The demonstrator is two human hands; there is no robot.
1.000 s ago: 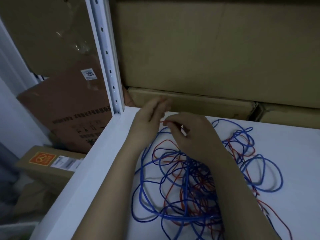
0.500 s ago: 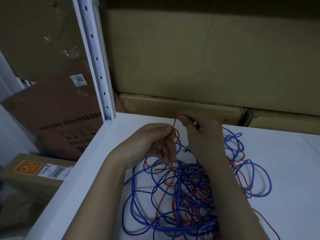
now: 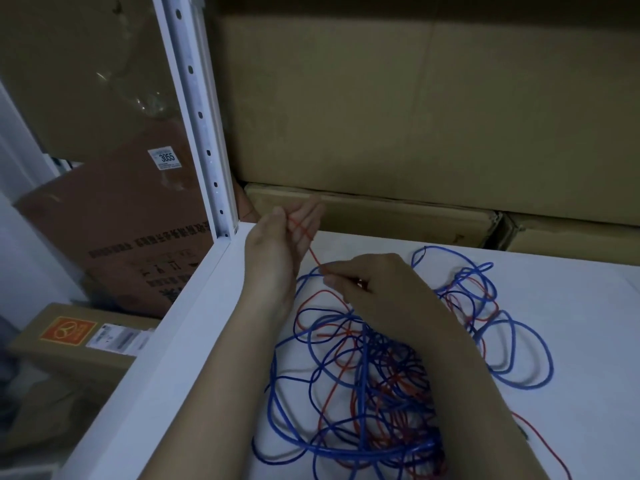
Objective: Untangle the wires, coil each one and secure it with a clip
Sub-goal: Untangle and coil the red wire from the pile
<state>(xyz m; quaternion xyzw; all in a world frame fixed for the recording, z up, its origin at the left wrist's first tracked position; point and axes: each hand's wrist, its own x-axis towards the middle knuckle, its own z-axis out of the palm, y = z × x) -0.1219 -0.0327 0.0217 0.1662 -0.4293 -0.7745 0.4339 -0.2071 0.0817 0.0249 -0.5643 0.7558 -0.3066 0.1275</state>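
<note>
Left hand (image 3: 277, 244), head view: fingers now straight, palm up at the shelf's (image 3: 194, 306) back-left corner, red wire (image 3: 313, 252) laid across them w/ thumb over it. Half a sec ago it was curled by the tangle, so probably the first wrap of a coil. Right hand (image 3: 374, 285) pinches the same red strand just beside it, feeding. Blue wire (image 3: 346, 452) and the rest of the red are knotted together under both forearms. No clip visible; dim light, wire ends hard to make out; tangle's near edge cut off.
</note>
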